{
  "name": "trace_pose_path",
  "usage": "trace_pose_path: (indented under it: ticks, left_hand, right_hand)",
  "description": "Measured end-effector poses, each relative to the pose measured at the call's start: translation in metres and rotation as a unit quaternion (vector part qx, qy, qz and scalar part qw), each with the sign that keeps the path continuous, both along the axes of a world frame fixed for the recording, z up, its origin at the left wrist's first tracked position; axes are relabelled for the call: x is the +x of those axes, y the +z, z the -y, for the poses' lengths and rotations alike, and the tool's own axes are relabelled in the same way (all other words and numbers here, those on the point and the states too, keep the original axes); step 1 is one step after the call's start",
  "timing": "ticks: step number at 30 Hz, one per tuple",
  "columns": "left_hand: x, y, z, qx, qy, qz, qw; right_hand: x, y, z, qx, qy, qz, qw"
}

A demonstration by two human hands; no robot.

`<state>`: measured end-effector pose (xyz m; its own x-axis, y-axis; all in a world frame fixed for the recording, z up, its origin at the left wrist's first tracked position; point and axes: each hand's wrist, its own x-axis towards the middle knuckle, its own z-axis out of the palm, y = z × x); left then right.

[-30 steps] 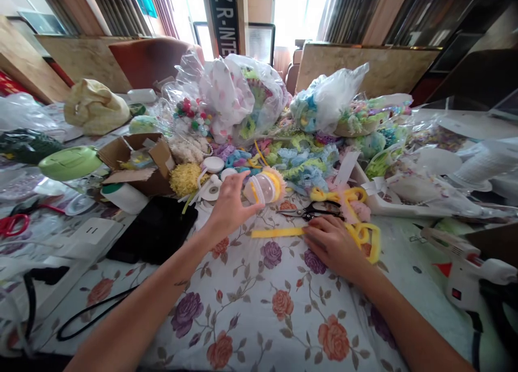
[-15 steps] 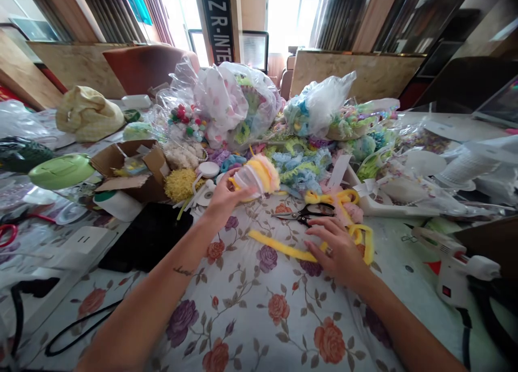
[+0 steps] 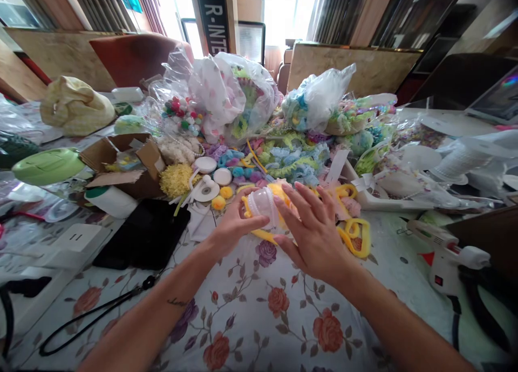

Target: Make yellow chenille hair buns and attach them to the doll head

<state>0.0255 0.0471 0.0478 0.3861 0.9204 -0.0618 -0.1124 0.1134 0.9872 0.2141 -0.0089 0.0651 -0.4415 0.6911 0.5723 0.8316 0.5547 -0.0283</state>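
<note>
My left hand (image 3: 237, 221) is wrapped round a small white translucent cup (image 3: 261, 205) with pink and yellow fluffy material at its far end. Over that fluffy end is my right hand (image 3: 313, 232), its fingers spread; whether it touches the material I cannot tell. A yellow fuzzy strip (image 3: 364, 240) lies looped on the flowered cloth just right of my right hand, and part of the yellow strip shows under the cup. The scissors are hidden from view.
A black tablet (image 3: 141, 234), a cardboard box (image 3: 121, 162) and a white spool (image 3: 111, 200) are at the left. A glue gun (image 3: 443, 253) stands at the right. Bagged trims (image 3: 259, 97) and fuzzy pieces (image 3: 301, 156) pile up behind, with a white tray (image 3: 388, 204) beside them.
The cup in my left hand has come lower and nearer. My right hand has moved left and up from the yellow strip to the cup's fluffy end, covering the scissors' place. The view has shifted slightly.
</note>
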Motion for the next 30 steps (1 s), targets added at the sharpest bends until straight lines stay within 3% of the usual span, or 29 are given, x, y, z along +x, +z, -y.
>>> trace_pose_path:
  ticks: [4, 6, 9, 11, 12, 14, 16, 19, 22, 25, 28, 30]
  left_hand:
    - [0.0, -0.002, 0.009, 0.118, 0.013, -0.074, 0.99]
    - [-0.001, -0.009, 0.01, 0.238, 0.031, -0.153, 0.959]
    - [-0.004, -0.021, 0.007, 0.473, 0.058, -0.243, 0.845]
    - [-0.006, -0.029, 0.002, 0.584, 0.063, -0.26, 0.767]
    - [-0.007, -0.033, -0.001, 0.609, 0.068, -0.265, 0.744]
    - [-0.009, -0.038, -0.005, 0.62, 0.08, -0.274, 0.731]
    - [-0.01, -0.04, -0.006, 0.623, 0.084, -0.271, 0.729]
    - [-0.011, -0.041, -0.006, 0.651, 0.084, -0.26, 0.708]
    - [-0.011, -0.042, -0.005, 0.659, 0.091, -0.267, 0.698]
    - [-0.011, -0.044, -0.005, 0.663, 0.094, -0.273, 0.69]
    - [-0.012, -0.046, -0.005, 0.689, 0.107, -0.308, 0.647]
    - [-0.014, -0.05, -0.005, 0.706, 0.111, -0.328, 0.618]
  right_hand:
    - [-0.004, -0.006, -0.013, -0.053, -0.049, -0.001, 0.997]
    - [0.0, -0.004, -0.021, -0.091, -0.057, -0.019, 0.994]
    - [0.008, 0.001, -0.03, -0.156, -0.046, -0.056, 0.985]
    - [0.012, 0.001, -0.03, -0.137, -0.05, -0.12, 0.982]
    - [0.012, -0.001, -0.028, -0.097, -0.058, -0.154, 0.982]
    - [0.009, -0.008, -0.02, 0.0, -0.063, -0.171, 0.983]
    - [0.004, -0.018, -0.014, 0.042, -0.045, -0.105, 0.993]
    - [-0.002, -0.031, -0.011, 0.007, -0.05, -0.039, 0.998]
    - [-0.003, -0.039, -0.014, -0.002, -0.1, -0.102, 0.99]
    - [-0.001, -0.042, -0.014, 0.003, -0.095, -0.094, 0.991]
    - [-0.001, -0.044, -0.014, -0.003, -0.075, -0.058, 0.996]
    - [-0.001, -0.046, -0.015, 0.003, -0.094, -0.078, 0.992]
